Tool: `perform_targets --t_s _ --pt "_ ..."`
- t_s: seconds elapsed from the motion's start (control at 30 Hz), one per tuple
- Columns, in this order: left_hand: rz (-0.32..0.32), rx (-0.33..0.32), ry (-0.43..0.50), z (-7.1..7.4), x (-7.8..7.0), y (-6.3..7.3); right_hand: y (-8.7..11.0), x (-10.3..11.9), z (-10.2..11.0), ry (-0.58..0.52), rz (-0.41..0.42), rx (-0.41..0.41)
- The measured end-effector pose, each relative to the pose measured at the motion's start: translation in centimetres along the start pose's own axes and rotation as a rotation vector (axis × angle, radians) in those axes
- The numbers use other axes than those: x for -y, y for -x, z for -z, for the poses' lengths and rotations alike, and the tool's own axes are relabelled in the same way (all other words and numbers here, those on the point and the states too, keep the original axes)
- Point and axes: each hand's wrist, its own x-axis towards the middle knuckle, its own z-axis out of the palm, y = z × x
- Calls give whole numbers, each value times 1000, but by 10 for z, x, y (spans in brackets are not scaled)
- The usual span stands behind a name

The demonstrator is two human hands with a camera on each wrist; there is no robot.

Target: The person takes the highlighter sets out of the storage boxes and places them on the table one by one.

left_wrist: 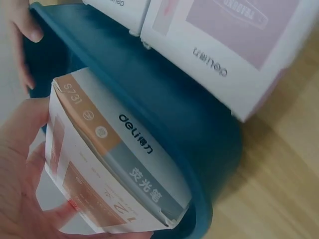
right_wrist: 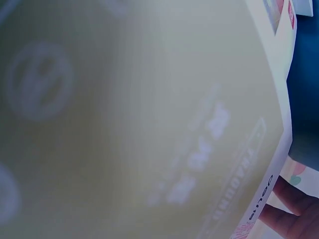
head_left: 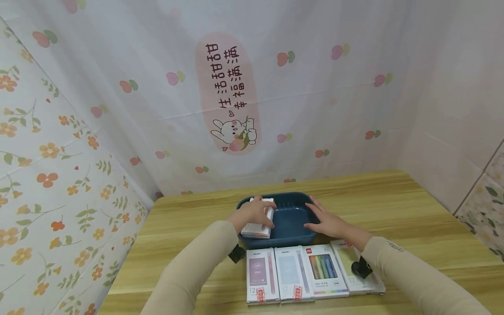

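Observation:
A blue plastic basin (head_left: 291,221) stands on the table. In its left end is a white box of highlighters (head_left: 257,231), with an orange and grey side (left_wrist: 134,152) facing the left wrist camera. My left hand (head_left: 252,213) grips this box from above, thumb and fingers curled round its sides. My right hand (head_left: 330,223) is at the basin's right end, with fingers spread at the rim and nothing held. In the right wrist view, a yellow-fronted box (right_wrist: 149,99) fills most of the picture, and my right fingers (right_wrist: 294,209) show at the lower right.
Before the basin lies a row of flat boxes: a purple one (head_left: 257,271), a pale blue one (head_left: 292,264), one with a window of coloured pens (head_left: 324,267), and the yellow one (head_left: 348,258) partly under my right wrist. A patterned curtain (head_left: 315,109) hangs behind the wooden table (head_left: 189,232).

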Motion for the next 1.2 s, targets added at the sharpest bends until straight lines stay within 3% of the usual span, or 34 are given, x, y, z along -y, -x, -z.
perform_targets --t_s 0.27,0.43,0.67,0.9,1.2 --pt "-33 -36 -35 14 14 5 -1 0 0 7 -7 1" --pt "-37 -65 -29 27 26 16 -1 1 1 15 -5 -1" --pt "-25 -134 34 38 56 36 -3 2 0 19 -5 7" --pt "-14 -161 52 37 86 57 -2 1 -2 21 -6 -5" --pt "-2 -150 -29 17 100 77 -2 0 -1 25 -6 -8"
